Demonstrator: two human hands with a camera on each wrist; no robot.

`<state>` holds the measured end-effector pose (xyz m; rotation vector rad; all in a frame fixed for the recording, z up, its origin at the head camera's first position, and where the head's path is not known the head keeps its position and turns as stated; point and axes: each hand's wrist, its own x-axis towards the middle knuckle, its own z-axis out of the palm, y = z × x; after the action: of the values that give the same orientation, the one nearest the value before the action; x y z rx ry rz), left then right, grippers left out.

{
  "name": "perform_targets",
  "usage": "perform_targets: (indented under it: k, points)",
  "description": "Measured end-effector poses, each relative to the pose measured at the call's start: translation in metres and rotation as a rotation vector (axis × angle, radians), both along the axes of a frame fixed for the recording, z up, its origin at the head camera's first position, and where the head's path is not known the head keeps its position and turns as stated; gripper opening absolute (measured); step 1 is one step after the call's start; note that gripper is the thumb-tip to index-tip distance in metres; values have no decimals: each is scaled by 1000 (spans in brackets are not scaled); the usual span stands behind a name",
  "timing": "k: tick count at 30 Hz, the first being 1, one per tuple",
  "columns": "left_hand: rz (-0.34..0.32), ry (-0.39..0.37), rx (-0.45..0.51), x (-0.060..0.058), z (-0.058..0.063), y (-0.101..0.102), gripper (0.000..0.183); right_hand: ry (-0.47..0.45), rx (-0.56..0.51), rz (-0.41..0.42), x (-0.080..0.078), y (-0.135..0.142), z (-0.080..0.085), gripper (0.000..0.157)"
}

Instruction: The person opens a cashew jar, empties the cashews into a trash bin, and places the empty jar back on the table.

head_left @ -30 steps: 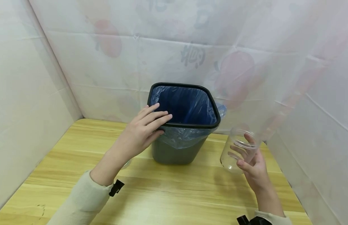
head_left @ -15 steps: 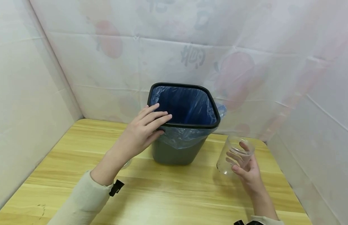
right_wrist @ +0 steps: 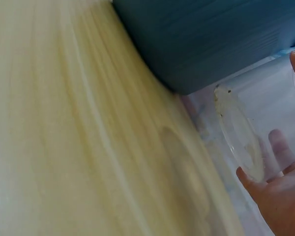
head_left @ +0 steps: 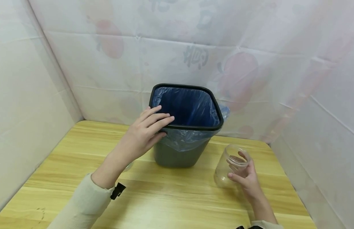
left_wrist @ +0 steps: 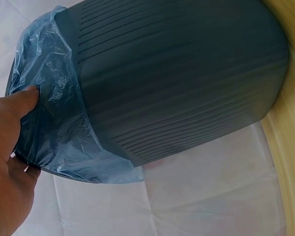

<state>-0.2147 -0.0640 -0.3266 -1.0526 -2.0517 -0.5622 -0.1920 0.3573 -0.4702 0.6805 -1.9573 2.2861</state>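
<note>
In the head view a grey trash bin stands on the wooden table, its black rim framing a blue plastic liner bag folded over the outside. My left hand grips the near left corner of the rim, fingers over the inside. In the left wrist view its thumb presses on the bag from outside. To the right of the bin my right hand holds a clear plastic jar, lidless and slightly tilted. Small dark specks mark the jar's base in the right wrist view, close over the table.
Part of a small clear round object shows on the table behind my left wrist. Pale fabric walls enclose the table at the back and both sides. A bit of bag sticks out at the bin's right.
My right hand has lowered the clear jar toward the table and brought it a little left and nearer to me. The left hand and the bin have stayed in place.
</note>
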Motion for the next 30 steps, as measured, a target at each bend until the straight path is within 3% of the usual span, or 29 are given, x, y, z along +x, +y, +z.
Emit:
perform_targets:
  k: [6,17,30]
  points:
    - [11,-4,-13,1,0,0,55,-62,8,-31,-3,0,-11,93]
    - [12,-9,-16,1,0,1,54,-152,171,-83,-5,4,-20,98]
    - [8,2,-17,-2,-2,1,56,-169,214,-84,-7,-1,-24,98]
